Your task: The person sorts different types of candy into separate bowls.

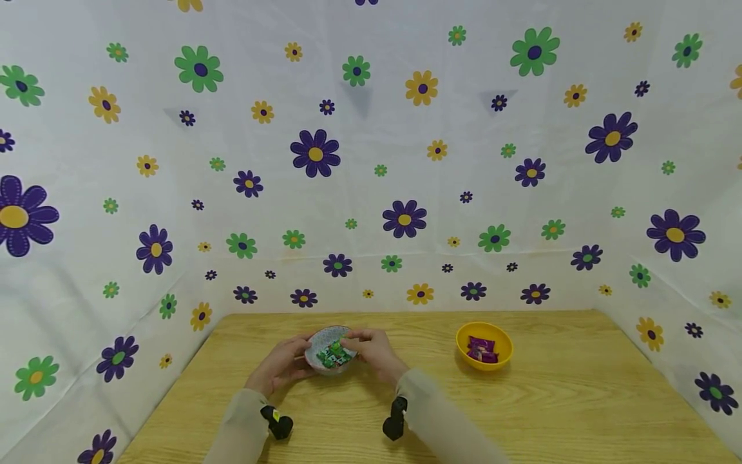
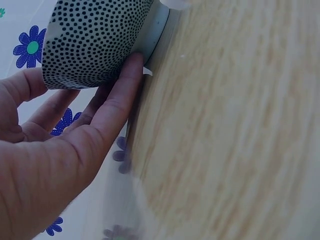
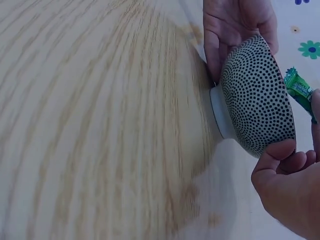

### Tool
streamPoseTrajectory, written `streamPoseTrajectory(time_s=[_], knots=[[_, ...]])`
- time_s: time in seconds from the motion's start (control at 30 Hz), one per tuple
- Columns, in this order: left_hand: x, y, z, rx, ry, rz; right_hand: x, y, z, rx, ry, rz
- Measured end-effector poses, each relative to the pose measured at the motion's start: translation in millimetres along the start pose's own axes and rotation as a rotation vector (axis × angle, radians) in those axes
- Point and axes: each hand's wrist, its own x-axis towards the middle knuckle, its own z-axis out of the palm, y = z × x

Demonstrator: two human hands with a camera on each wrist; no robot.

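A small bowl (image 1: 311,354) with black dots on a pale outside stands at the left middle of the wooden table. My left hand (image 1: 284,364) holds it from the left, thumb at the rim and fingers along its lower side. Several green-wrapped candies (image 1: 333,356) lie inside. From the right, my right hand (image 1: 377,353) reaches over the rim and pinches a green-wrapped candy (image 3: 299,88) above the bowl's mouth. In the right wrist view, a digit of that hand also rests at the dotted rim. The bowl's white foot (image 3: 220,113) sits right at the tabletop.
A yellow bowl (image 1: 464,351) with several purple-wrapped candies (image 1: 482,348) stands to the right on the table (image 1: 556,386). Flower-print white cloth (image 1: 359,200) hangs behind the table and along both sides.
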Motion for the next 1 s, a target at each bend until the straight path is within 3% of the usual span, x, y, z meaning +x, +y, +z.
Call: streamPoseTrajectory(time_s=[0.3,0.77,1.0], knots=[[-3.5,3.2,2.3,0.013,-0.001,-0.001,0.7,-1,6,-0.034,0.042,0.000],[0.1,1.4,0.2,0.050,0.030,-0.011,-1.5,-2,-13,-0.009,-0.028,0.022],[0.1,3.2,1.0,0.156,0.124,0.023,-9.4,-1,-29,-0.029,-0.102,-0.035]])
